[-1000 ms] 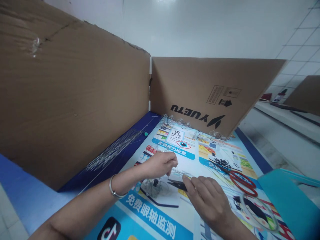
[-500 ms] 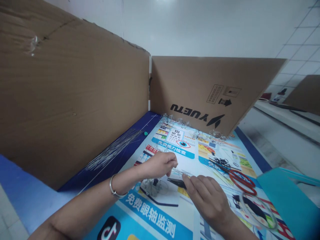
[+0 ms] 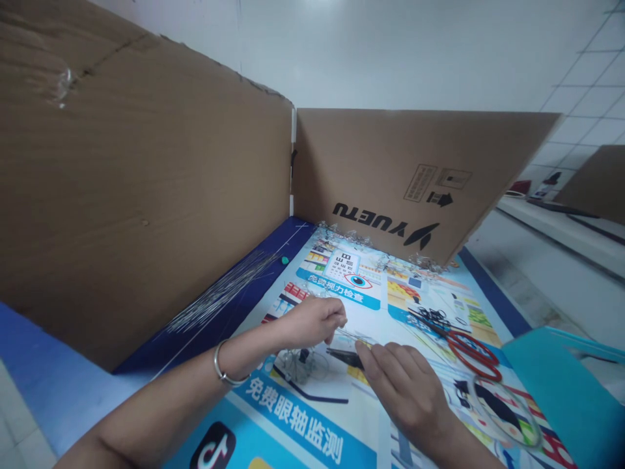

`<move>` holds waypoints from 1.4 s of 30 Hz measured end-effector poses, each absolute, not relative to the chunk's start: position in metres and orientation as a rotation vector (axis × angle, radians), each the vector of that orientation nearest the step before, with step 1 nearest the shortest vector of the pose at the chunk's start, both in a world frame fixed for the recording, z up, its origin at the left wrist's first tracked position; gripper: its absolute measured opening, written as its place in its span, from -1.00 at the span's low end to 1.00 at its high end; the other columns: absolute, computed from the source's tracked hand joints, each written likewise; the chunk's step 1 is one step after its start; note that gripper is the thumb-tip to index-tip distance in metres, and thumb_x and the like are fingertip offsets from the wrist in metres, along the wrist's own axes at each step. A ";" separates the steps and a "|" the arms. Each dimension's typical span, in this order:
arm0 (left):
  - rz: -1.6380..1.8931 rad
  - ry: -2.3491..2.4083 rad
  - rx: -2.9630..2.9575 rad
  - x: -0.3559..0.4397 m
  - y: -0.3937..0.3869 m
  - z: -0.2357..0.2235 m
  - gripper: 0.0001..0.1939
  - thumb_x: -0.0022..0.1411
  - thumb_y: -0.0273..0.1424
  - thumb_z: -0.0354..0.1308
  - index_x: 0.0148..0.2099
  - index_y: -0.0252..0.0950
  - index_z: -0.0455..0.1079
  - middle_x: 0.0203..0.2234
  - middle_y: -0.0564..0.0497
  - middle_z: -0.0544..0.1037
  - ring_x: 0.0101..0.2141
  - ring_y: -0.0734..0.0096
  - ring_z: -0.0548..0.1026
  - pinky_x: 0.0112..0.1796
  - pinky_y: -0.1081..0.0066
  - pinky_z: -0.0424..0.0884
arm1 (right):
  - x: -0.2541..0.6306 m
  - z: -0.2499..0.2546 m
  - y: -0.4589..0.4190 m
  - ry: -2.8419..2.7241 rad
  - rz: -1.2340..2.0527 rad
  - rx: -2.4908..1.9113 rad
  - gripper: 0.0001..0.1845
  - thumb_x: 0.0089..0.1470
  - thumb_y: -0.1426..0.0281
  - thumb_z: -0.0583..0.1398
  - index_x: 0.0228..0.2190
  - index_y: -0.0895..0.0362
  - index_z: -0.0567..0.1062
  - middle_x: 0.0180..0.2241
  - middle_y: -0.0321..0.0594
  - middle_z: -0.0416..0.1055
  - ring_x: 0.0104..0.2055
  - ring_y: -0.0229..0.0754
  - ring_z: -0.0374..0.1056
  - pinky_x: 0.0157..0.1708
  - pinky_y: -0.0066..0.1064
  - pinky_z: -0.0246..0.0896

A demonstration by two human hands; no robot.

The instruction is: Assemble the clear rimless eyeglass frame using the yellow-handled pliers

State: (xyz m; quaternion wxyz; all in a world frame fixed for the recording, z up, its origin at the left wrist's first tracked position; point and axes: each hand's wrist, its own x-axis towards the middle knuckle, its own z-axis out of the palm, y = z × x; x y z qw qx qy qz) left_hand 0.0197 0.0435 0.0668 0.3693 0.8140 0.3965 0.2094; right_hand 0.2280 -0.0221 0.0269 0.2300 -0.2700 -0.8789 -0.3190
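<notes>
My left hand (image 3: 319, 320), with a silver bangle (image 3: 222, 365) on its wrist, is closed in a pinch over the middle of the table. A thin silvery wire (image 3: 352, 336) runs from its fingertips towards my right hand. My right hand (image 3: 407, 381) is wrapped round dark-tipped pliers (image 3: 343, 356), whose jaws point left, just below the wire. The pliers' handles are hidden in the palm. Beneath my left wrist lies a tangled cluster of clear beads and wire (image 3: 297, 366).
Straight wires (image 3: 219, 286) lie in a bundle at left. Red-handled scissors (image 3: 471, 352), black loops (image 3: 434, 317) and a clear ring-shaped roll (image 3: 508, 413) lie at right, near a teal box (image 3: 561, 384). Cardboard panels (image 3: 146, 195) stand left and behind. Beaded pieces (image 3: 344, 233) line the back.
</notes>
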 end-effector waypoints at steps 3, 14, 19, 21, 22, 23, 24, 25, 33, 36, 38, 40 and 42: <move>0.533 1.013 2.098 0.020 0.043 0.068 -0.78 0.23 -0.38 -0.09 -0.42 -0.31 0.28 -0.67 0.14 0.37 -0.57 0.53 0.37 -0.49 0.55 0.22 | 0.227 0.027 -0.022 -2.413 -0.908 -0.738 -0.68 0.08 0.59 0.07 -0.09 0.32 0.40 -0.30 0.00 0.44 -0.28 -0.01 0.33 -0.32 -0.14 0.18; 0.584 1.032 2.229 0.019 0.043 0.068 -0.80 0.25 -0.42 -0.11 -0.38 -0.29 0.29 -0.63 0.13 0.39 -0.54 0.52 0.36 -0.47 0.55 0.21 | 0.231 0.020 -0.021 -2.421 -0.840 -0.776 -0.65 0.09 0.56 0.08 -0.05 0.25 0.37 -0.29 -0.04 0.43 -0.28 -0.05 0.32 -0.31 -0.17 0.19; 0.646 1.003 2.467 0.018 0.041 0.066 -0.81 0.26 -0.46 -0.12 -0.34 -0.29 0.30 -0.55 0.08 0.43 -0.50 0.49 0.36 -0.46 0.54 0.20 | 0.225 0.017 -0.021 -2.404 -0.726 -0.867 -0.72 0.09 0.51 0.13 -0.11 0.26 0.38 -0.35 -0.08 0.44 -0.34 -0.11 0.31 -0.34 -0.22 0.21; 0.628 0.984 2.571 0.018 0.039 0.065 -0.84 0.24 -0.50 -0.10 -0.29 -0.30 0.30 -0.51 0.05 0.46 -0.48 0.47 0.38 -0.46 0.52 0.19 | 0.221 0.017 -0.021 -2.373 -0.644 -0.904 -0.77 0.12 0.46 0.12 -0.15 0.25 0.40 -0.37 -0.09 0.44 -0.36 -0.14 0.31 -0.34 -0.26 0.22; 0.613 0.973 2.618 0.018 0.039 0.065 -0.85 0.21 -0.53 -0.09 -0.27 -0.30 0.30 -0.50 0.04 0.47 -0.48 0.46 0.38 -0.47 0.52 0.18 | 0.219 0.018 -0.022 -2.358 -0.605 -0.917 -0.78 0.13 0.44 0.11 -0.17 0.25 0.40 -0.38 -0.10 0.44 -0.36 -0.14 0.32 -0.34 -0.28 0.23; 0.603 0.959 2.661 0.018 0.038 0.065 -0.84 0.19 -0.55 -0.08 -0.26 -0.30 0.30 -0.49 0.03 0.48 -0.48 0.45 0.39 -0.48 0.52 0.17 | 0.218 0.018 -0.022 -2.342 -0.570 -0.924 -0.79 0.14 0.44 0.10 -0.18 0.24 0.40 -0.38 -0.10 0.44 -0.36 -0.15 0.33 -0.33 -0.29 0.24; 0.602 0.944 2.699 0.018 0.038 0.065 -0.83 0.17 -0.57 -0.08 -0.26 -0.30 0.30 -0.49 0.03 0.48 -0.48 0.45 0.39 -0.49 0.52 0.15 | 0.217 0.018 -0.022 -2.331 -0.537 -0.931 -0.80 0.14 0.43 0.09 -0.19 0.23 0.41 -0.38 -0.11 0.45 -0.35 -0.15 0.34 -0.33 -0.30 0.25; 0.609 0.928 2.734 0.018 0.038 0.064 -0.83 0.16 -0.58 -0.08 -0.26 -0.30 0.30 -0.49 0.04 0.48 -0.48 0.45 0.39 -0.50 0.51 0.13 | 0.216 0.018 -0.022 -2.324 -0.501 -0.942 -0.81 0.15 0.43 0.08 -0.20 0.22 0.41 -0.38 -0.12 0.45 -0.35 -0.15 0.35 -0.34 -0.32 0.26; 0.583 0.858 2.910 0.017 0.040 0.059 -0.84 0.16 -0.56 -0.07 -0.31 -0.27 0.30 -0.53 0.07 0.46 -0.50 0.45 0.37 -0.51 0.49 0.11 | 0.222 0.009 -0.020 -2.374 -0.159 -1.068 -0.77 0.20 0.33 0.00 -0.23 0.15 0.41 -0.38 -0.16 0.46 -0.34 -0.17 0.39 -0.36 -0.39 0.30; 0.535 0.834 2.970 0.018 0.040 0.058 -0.84 0.14 -0.56 -0.07 -0.33 -0.26 0.30 -0.55 0.08 0.44 -0.52 0.46 0.37 -0.51 0.49 0.12 | 0.223 0.007 -0.019 -2.418 -0.043 -1.126 -0.75 0.20 0.31 0.00 -0.24 0.14 0.42 -0.34 -0.14 0.47 -0.30 -0.15 0.40 -0.32 -0.37 0.30; 0.492 0.825 3.007 0.019 0.040 0.060 -0.85 0.13 -0.56 -0.06 -0.34 -0.26 0.30 -0.56 0.09 0.43 -0.53 0.46 0.36 -0.53 0.49 0.11 | 0.221 0.009 -0.018 -2.466 0.083 -1.206 -0.74 0.19 0.30 0.01 -0.24 0.15 0.43 -0.32 -0.13 0.47 -0.27 -0.13 0.39 -0.29 -0.35 0.30; 0.442 0.833 3.015 0.018 0.040 0.062 -0.86 0.14 -0.55 -0.05 -0.34 -0.25 0.30 -0.56 0.10 0.44 -0.54 0.46 0.37 -0.54 0.50 0.10 | 0.219 0.014 -0.017 -2.494 0.225 -1.282 -0.74 0.18 0.30 0.02 -0.22 0.15 0.44 -0.29 -0.12 0.46 -0.23 -0.10 0.38 -0.26 -0.32 0.28; 0.394 0.874 2.990 0.017 0.041 0.066 -0.87 0.17 -0.53 -0.05 -0.35 -0.26 0.30 -0.56 0.10 0.45 -0.55 0.46 0.38 -0.55 0.52 0.12 | 0.218 0.020 -0.014 -2.501 0.360 -1.331 -0.74 0.16 0.30 0.04 -0.22 0.14 0.44 -0.27 -0.12 0.44 -0.20 -0.09 0.36 -0.23 -0.30 0.26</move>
